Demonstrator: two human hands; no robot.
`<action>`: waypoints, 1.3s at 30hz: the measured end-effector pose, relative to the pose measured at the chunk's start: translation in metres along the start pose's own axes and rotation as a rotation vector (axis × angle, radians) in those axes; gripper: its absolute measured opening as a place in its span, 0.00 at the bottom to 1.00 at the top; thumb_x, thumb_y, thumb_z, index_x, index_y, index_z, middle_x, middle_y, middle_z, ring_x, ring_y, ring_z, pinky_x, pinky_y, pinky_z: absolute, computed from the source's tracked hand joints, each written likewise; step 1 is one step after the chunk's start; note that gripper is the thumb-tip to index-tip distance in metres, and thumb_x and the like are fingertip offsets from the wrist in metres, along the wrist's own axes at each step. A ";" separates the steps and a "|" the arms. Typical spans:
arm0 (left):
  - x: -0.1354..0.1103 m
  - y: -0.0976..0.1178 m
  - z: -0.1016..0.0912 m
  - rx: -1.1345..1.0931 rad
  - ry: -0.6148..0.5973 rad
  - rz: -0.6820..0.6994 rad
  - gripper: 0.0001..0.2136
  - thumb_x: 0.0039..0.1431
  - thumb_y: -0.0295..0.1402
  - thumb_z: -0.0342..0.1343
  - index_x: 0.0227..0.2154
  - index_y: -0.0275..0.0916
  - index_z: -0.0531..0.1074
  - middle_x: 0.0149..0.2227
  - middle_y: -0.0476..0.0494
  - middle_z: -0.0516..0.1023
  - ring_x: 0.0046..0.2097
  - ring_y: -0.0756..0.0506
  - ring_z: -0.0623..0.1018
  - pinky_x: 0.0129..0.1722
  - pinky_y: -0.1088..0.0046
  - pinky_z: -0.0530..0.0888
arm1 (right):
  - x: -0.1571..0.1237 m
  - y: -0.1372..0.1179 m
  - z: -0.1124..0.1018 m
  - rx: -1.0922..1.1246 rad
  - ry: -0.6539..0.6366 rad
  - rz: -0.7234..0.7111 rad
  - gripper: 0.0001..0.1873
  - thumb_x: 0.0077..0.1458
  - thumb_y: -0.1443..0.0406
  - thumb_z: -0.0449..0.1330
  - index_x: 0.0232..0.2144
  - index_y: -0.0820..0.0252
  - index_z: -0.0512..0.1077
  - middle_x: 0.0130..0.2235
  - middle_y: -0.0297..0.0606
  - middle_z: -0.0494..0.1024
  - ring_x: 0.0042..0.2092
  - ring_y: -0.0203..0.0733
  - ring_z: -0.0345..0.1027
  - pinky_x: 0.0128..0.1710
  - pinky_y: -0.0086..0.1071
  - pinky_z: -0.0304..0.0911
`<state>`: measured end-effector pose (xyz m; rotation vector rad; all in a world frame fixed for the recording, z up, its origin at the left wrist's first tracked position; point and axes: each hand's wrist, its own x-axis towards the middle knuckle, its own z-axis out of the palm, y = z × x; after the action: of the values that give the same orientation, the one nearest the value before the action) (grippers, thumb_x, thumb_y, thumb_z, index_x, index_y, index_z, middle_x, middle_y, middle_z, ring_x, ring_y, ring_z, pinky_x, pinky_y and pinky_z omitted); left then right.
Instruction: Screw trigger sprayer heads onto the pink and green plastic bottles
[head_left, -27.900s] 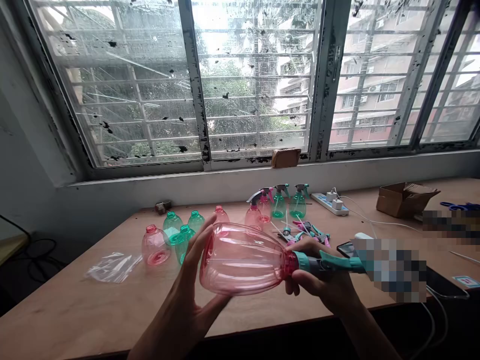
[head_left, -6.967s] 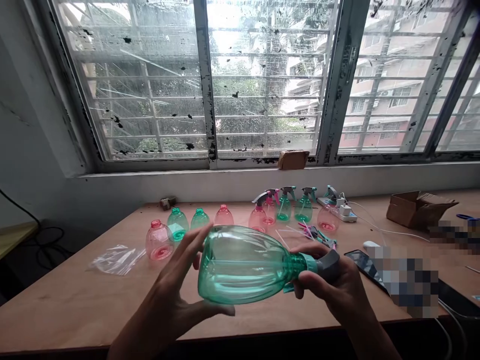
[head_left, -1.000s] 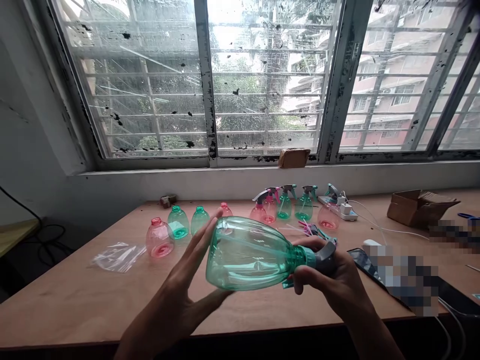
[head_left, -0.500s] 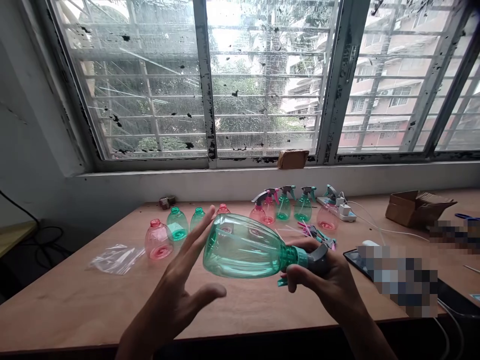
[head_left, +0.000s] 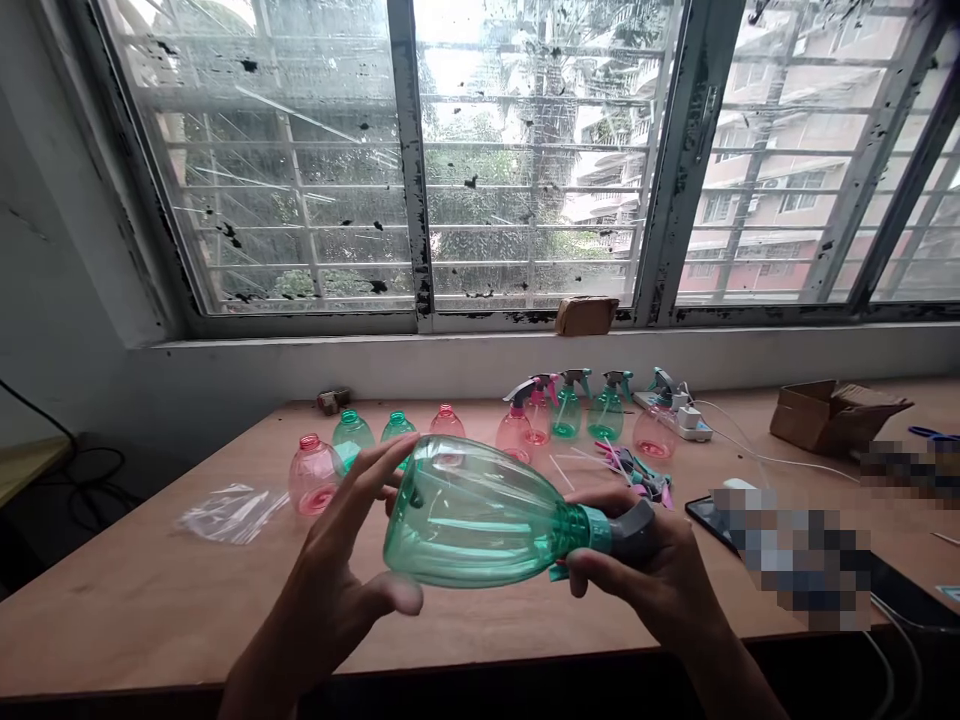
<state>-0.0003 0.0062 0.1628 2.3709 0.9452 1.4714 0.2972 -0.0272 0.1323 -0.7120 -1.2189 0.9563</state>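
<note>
A clear green spray bottle [head_left: 472, 520] lies on its side in the air above the table, its base to the left and its neck to the right. My right hand [head_left: 660, 570] is closed around the grey and teal spray head [head_left: 634, 530] at the neck, thumb in front. At the other end, my left hand [head_left: 337, 560] cups the base, with the fingers over its upper edge and the thumb at its lower edge. Behind the hands stand open bottles without heads: a pink bottle [head_left: 309, 475], two green bottles and another pink one [head_left: 448, 420].
Several bottles with spray heads, among them a green one [head_left: 605, 412], stand at the back. Loose spray heads [head_left: 637, 470] lie before them. A clear plastic bag [head_left: 232, 513] is at left. At right are a power strip [head_left: 694, 430], a cardboard box [head_left: 832, 420] and a dark tablet-like device [head_left: 712, 525].
The green bottle has shifted a little left and down, and its base now sits between my left thumb and fingers. My right hand keeps its hold on the spray head.
</note>
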 end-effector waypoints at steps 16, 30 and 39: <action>-0.005 -0.006 -0.009 0.146 -0.013 -0.008 0.49 0.59 0.69 0.66 0.80 0.65 0.56 0.52 0.42 0.86 0.52 0.34 0.86 0.52 0.59 0.84 | -0.001 -0.003 0.000 0.066 0.002 0.031 0.20 0.46 0.56 0.88 0.39 0.56 0.88 0.22 0.32 0.84 0.24 0.43 0.80 0.26 0.32 0.77; 0.000 0.004 -0.017 0.070 -0.169 0.166 0.32 0.76 0.51 0.62 0.78 0.69 0.59 0.32 0.56 0.79 0.33 0.47 0.83 0.46 0.71 0.82 | 0.001 -0.007 -0.004 0.162 0.006 0.067 0.23 0.45 0.53 0.88 0.38 0.57 0.88 0.21 0.32 0.84 0.22 0.39 0.79 0.26 0.28 0.75; 0.001 -0.009 -0.010 0.041 -0.052 0.057 0.40 0.66 0.69 0.58 0.74 0.58 0.65 0.68 0.39 0.76 0.63 0.30 0.79 0.60 0.57 0.80 | -0.002 -0.005 -0.001 0.125 0.006 0.077 0.23 0.44 0.53 0.88 0.37 0.57 0.88 0.21 0.33 0.84 0.22 0.42 0.80 0.25 0.31 0.76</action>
<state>-0.0122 0.0124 0.1644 2.4725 0.9111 1.4158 0.2989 -0.0311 0.1357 -0.6657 -1.1220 1.0834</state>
